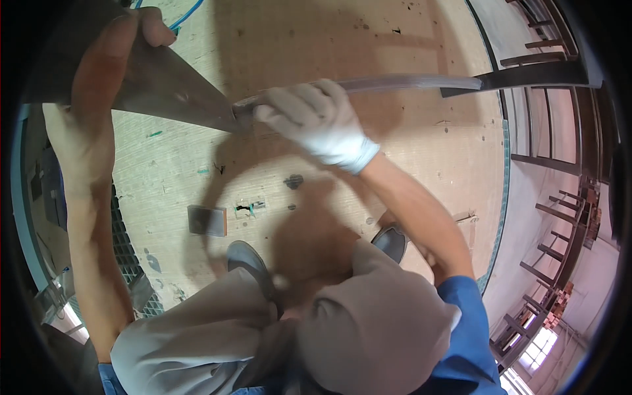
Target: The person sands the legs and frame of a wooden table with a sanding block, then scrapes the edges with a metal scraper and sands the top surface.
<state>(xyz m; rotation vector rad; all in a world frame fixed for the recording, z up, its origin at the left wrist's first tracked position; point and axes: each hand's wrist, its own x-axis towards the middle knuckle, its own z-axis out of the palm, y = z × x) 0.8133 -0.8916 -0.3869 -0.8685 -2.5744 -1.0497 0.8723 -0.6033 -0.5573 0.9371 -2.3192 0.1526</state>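
Note:
At the upper left, my left hand [102, 79] is bare and closed over a dark, flat panel [174, 85]. The panel narrows to a corner toward the middle of the view. My right hand [316, 122], in a white glove, has its fingers wrapped round a long grey bar [408, 82] close to the bar's left end. That end meets or overlaps the panel's corner; I cannot tell if they are joined. The bar runs off to the right, where its far end lies by a dark beam [526, 79]. The material of the bar is unclear.
Beneath me is a worn wooden board [368, 184] with holes and stains. A small grey block [207, 220] lies left of my shoes [249, 260]. Dark metal racks [559, 224] stand along the right, green grating [125, 230] borders the left, and a blue hose [187, 14] shows at the top.

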